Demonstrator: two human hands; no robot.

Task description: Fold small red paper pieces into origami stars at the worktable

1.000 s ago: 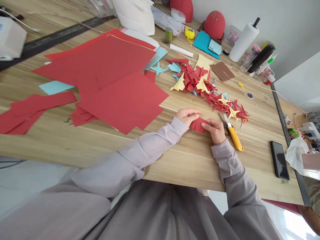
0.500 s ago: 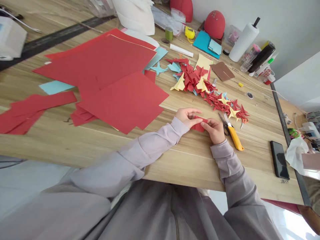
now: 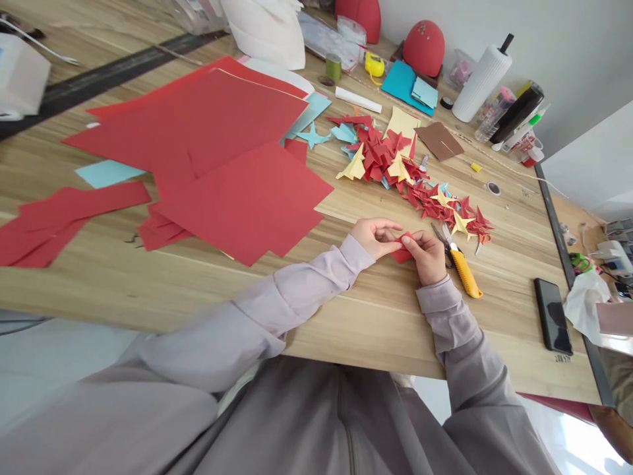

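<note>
Between my two hands is a small folded piece of red paper [image 3: 403, 255], held just above the table and partly covered by my fingers. My left hand [image 3: 374, 237] pinches its left side between thumb and fingers. From the other side my right hand [image 3: 428, 256] grips it, thumb on top. Beyond my hands lies a heap of folded red paper stars [image 3: 380, 155], mixed with a few yellow and light blue ones. Right beside my right hand are a yellow-handled utility knife [image 3: 465, 272] and dark scissors [image 3: 448, 254].
Large red paper sheets [image 3: 247, 198] spread over the left, with red strips [image 3: 49, 227] near the far left edge. A black phone [image 3: 552, 316] lies at right. Along the back stand a yellow tape measure [image 3: 374, 64], a blue folder [image 3: 399, 80] and a white cylinder [image 3: 482, 82].
The red paper has shifted slightly right and turned, and less of it shows between my fingers. My left hand has moved a little toward my right hand.
</note>
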